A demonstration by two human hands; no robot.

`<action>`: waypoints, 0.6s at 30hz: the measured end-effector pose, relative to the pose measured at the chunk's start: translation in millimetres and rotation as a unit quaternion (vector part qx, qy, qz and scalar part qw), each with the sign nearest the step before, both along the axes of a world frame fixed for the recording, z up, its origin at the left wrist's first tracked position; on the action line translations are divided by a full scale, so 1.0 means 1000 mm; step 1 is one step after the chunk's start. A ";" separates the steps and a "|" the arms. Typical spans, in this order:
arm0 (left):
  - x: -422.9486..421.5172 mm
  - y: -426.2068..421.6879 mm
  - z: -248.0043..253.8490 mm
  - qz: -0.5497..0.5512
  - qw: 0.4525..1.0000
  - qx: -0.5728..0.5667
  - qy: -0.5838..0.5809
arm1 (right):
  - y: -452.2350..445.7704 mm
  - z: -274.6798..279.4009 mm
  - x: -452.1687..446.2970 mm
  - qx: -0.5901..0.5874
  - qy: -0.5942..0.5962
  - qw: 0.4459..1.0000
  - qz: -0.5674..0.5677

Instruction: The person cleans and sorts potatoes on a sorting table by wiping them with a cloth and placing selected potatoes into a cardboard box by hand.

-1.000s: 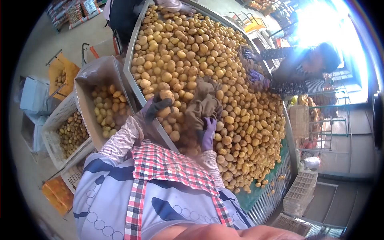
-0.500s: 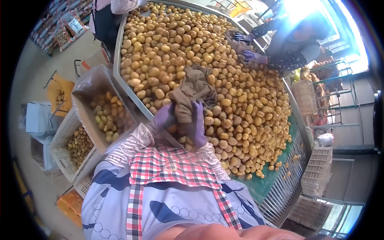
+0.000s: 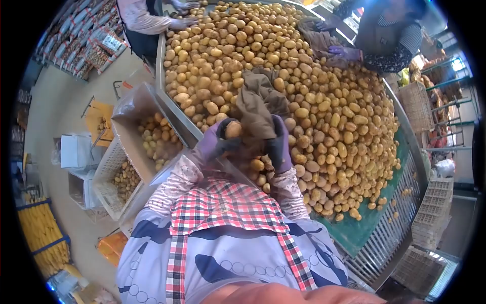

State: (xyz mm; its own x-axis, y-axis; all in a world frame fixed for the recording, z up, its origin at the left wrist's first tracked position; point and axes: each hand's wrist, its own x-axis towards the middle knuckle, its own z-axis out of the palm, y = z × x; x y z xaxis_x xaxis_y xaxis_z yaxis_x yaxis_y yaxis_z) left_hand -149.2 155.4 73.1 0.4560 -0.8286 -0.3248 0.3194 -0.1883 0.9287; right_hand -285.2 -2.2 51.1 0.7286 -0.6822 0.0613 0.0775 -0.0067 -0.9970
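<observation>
A round potato [image 3: 233, 129] sits in the fingers of my left hand [image 3: 211, 142], which wears a purple glove with a dark palm. My right hand [image 3: 280, 147], gloved the same way, is closed on the lower edge of a crumpled brown cloth [image 3: 260, 101]. The cloth lies on the heap of potatoes [image 3: 324, 121] and hangs down between my hands, close to the held potato. A few loose potatoes [image 3: 257, 164] show below it, beside my right hand.
A metal-edged table [image 3: 177, 119] holds the heap. Left of it stand a cardboard box [image 3: 134, 134] and a white crate [image 3: 109, 175], both with potatoes. Across the table, a co-worker's gloved hand [image 3: 344, 52] rests on another cloth; another person's hands [image 3: 182, 23] reach in at the upper left.
My left hand has turned, and a potato now shows in it. My right hand stays on the cloth. The view has shifted, and another person's hands have appeared at the top left.
</observation>
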 end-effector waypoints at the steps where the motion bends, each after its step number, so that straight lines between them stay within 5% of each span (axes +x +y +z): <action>1: -0.003 -0.002 -0.022 -0.001 0.999 -0.006 -0.038 | 0.009 0.005 0.001 -0.110 0.024 0.994 -0.006; 3: -0.006 -0.005 -0.062 -0.002 0.993 -0.024 -0.114 | 0.024 0.029 0.007 -0.067 0.044 0.997 -0.008; 6: -0.020 -0.003 -0.022 -0.086 0.974 -0.009 -0.211 | 0.028 0.044 0.007 0.072 0.042 0.996 0.019; 7: -0.022 0.000 -0.010 -0.119 0.967 -0.006 -0.224 | 0.021 0.037 0.004 -0.083 0.037 0.996 0.025; 10: -0.041 -0.009 0.012 -0.127 0.964 -0.083 -0.221 | 0.016 0.034 -0.007 -0.107 -0.069 0.992 -0.019; 11: -0.044 -0.011 0.014 -0.102 0.972 -0.089 -0.191 | 0.018 -0.023 0.008 0.213 -0.027 0.976 -0.036; 12: -0.040 -0.010 0.006 -0.068 0.976 -0.080 -0.189 | 0.007 -0.024 0.000 -0.094 -0.029 0.995 -0.014; 14: -0.034 -0.005 -0.001 -0.003 0.995 -0.012 -0.095 | -0.008 -0.013 -0.010 -0.204 -0.059 0.976 0.043; 15: -0.030 0.001 -0.006 0.027 0.998 0.024 -0.046 | -0.006 0.013 -0.014 -0.006 -0.083 0.994 0.072; 17: -0.023 0.008 -0.030 0.028 0.972 0.025 -0.233 | -0.001 0.049 -0.020 0.389 -0.112 0.908 0.113; 18: -0.024 0.007 -0.031 0.032 0.958 0.021 -0.285 | 0.003 0.030 -0.015 0.269 -0.079 0.957 0.074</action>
